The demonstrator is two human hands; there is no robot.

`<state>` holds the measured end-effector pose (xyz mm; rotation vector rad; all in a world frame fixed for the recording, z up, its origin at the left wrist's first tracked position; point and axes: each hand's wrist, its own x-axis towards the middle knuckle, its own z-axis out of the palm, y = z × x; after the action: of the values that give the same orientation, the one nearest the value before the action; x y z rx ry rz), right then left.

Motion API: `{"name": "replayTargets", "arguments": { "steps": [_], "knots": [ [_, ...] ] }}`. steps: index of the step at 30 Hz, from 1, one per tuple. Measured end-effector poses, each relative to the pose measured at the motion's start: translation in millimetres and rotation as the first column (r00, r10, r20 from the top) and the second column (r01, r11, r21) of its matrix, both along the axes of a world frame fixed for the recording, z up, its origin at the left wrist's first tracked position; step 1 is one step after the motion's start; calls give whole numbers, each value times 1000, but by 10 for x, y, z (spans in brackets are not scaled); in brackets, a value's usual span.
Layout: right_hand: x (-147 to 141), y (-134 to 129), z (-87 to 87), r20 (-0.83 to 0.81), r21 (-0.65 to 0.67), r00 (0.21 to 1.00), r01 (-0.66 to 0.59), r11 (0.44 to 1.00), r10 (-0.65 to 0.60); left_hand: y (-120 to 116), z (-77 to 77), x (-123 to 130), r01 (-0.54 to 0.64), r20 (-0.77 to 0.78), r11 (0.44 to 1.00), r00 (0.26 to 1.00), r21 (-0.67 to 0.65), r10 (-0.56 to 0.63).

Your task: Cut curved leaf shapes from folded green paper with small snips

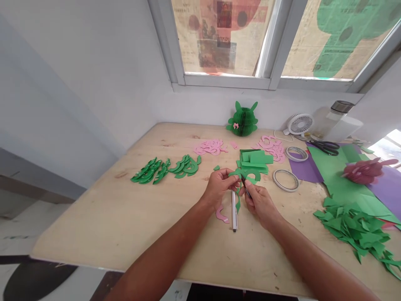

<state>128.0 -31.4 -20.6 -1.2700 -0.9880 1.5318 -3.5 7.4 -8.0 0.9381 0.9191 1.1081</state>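
My left hand [222, 187] pinches a piece of green paper [238, 172] over the middle of the table. In my right hand [258, 200] is a pair of dark scissors [244, 182], its blades at the edge of that paper. Below the hands a white pen [234, 215] lies on the wood, beside a curved pink paper piece [222, 215] and a curved green strip [238, 202]. Just beyond the hands sits a stack of folded green paper [255, 159]. My fingers partly hide the scissor handles.
Cut green pieces [185, 166] and pink pieces [209, 146] lie left of centre. Tape rolls [286, 180], another pair of scissors [326, 147] and green scraps [354, 228] are on the right. A green paper figure [242, 120], fan [300, 124] and bottle [336, 119] stand at the back.
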Motion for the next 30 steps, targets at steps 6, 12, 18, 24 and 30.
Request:
{"name": "replayTargets", "arguments": {
  "steps": [6, 12, 18, 24, 30],
  "knots": [
    [-4, -9, -5, -28, 5, 1000, -9, 1000, 9, -7, 10, 0, 2, -8, 1000, 1000, 6, -2],
    [-8, -16, -8, -35, -3, 999, -1, 1000, 1, -19, 16, -4, -1, -1, 1000, 1000, 12, 1],
    [-11, -21, -8, -23, 5, 1000, -3, 1000, 3, -19, 15, -10, 5, 1, 1000, 1000, 10, -5],
    [-26, -28, 1, -29, -7, 1000, 11, 1000, -12, -6, 20, -25, 5, -18, 1000, 1000, 17, -5],
    [-19, -25, -4, -54, -14, 998, 10, 1000, -11, -11, 16, -14, 0, -42, 1000, 999, 29, 1]
  ]
}}
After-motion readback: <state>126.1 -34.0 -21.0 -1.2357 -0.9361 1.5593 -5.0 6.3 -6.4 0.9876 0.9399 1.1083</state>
